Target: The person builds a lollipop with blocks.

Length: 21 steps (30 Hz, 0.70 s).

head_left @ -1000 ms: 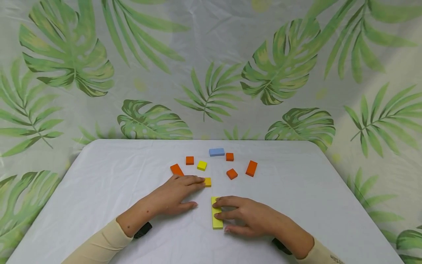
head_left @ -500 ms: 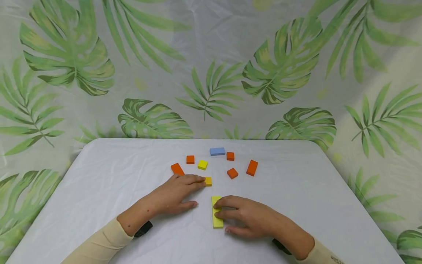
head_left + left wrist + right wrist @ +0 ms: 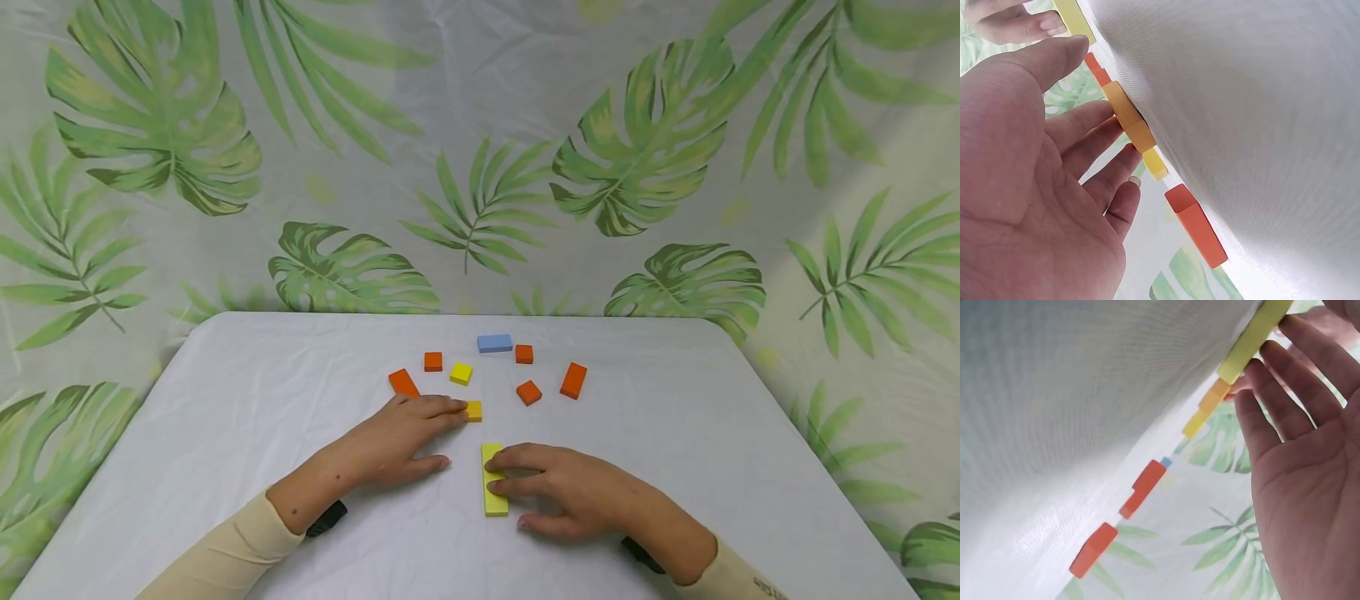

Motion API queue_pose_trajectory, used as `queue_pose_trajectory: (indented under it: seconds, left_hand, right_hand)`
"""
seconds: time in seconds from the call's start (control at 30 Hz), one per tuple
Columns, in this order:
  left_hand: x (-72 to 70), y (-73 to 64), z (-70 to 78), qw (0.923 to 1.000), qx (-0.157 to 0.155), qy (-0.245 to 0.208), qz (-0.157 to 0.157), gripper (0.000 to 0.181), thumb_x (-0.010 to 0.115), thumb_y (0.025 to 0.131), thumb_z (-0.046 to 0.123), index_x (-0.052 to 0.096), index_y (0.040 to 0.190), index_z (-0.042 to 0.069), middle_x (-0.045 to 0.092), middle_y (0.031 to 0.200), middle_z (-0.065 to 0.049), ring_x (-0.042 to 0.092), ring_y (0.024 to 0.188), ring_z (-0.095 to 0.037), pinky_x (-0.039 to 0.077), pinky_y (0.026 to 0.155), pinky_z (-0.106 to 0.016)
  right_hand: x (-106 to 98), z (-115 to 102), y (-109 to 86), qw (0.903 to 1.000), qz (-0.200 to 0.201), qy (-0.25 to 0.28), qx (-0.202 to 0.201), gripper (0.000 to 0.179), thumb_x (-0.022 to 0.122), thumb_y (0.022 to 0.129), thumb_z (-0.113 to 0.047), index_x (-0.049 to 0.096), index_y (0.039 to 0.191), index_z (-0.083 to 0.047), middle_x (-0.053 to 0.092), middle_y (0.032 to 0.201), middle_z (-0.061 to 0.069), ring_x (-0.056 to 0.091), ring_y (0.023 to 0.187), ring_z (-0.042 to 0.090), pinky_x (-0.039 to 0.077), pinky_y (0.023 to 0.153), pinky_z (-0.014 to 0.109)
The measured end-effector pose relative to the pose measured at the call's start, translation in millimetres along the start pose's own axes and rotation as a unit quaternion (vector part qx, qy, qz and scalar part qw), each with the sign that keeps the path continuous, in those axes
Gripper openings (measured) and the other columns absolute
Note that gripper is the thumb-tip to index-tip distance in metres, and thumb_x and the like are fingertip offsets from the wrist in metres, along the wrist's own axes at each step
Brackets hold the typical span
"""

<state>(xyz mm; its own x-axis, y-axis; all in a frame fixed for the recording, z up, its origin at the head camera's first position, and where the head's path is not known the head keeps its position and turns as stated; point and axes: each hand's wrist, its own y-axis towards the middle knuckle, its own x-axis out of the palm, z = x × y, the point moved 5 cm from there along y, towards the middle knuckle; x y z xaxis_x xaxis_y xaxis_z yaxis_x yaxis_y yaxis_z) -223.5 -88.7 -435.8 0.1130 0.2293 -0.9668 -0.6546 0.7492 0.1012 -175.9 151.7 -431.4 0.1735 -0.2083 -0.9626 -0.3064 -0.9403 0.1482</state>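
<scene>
My left hand [image 3: 401, 439] lies with extended fingers, their tips on top of an amber block [image 3: 474, 412]. In the left wrist view, the amber block [image 3: 1127, 119] sits at those fingertips and the thumb is apart from it. Close to the front middle, a long pale-yellow block [image 3: 494, 503] lies lengthwise away from me. Fingertips of my right hand [image 3: 581, 489] rest on its upper face, lightly bent, and the thumb stays off to the side. From the right wrist, the pale-yellow block [image 3: 1254, 344] shows right beside the spread fingertips.
Beyond the hands lie a blue block [image 3: 494, 343], a small yellow block [image 3: 461, 374] and several orange blocks, among them a long one [image 3: 573, 381] at right and another [image 3: 403, 382] by my left fingers. A leaf-patterned curtain [image 3: 480, 100] hangs behind the white-covered table [image 3: 675, 433].
My right thumb has shifted slightly away from the pale-yellow block. Both hands and all the blocks otherwise stay in place.
</scene>
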Motion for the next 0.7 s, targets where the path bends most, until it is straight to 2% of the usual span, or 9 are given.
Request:
queue_pose_trajectory:
  seconds: [0.3,0.7]
  left_hand:
    - [1.7,-0.3,-0.8,1.0000,0.000,-0.004,0.002,0.065,0.073,0.101,0.040,0.053,0.158,0.017,0.046,0.165,0.002,0.044,0.151,-0.021,0.042,0.110,-0.053]
    - [1.4,0.0,-0.8,0.9999,-0.009,-0.001,-0.008,0.065,0.071,0.102,0.043,0.052,0.159,0.019,0.045,0.166,0.005,0.043,0.151,-0.019,0.041,0.112,-0.051]
  right_hand:
    - [-0.9,3.9,-2.6,0.9997,0.001,-0.024,0.002,0.048,0.070,0.104,-0.036,0.065,0.147,-0.017,0.054,0.157,0.003,0.051,0.146,0.020,0.048,0.114,0.040]
    - [-0.6,14.3,-4.8,0.9993,-0.009,-0.026,0.027,0.052,0.073,0.102,-0.036,0.063,0.150,-0.019,0.052,0.159,0.001,0.049,0.147,0.018,0.048,0.114,0.041]
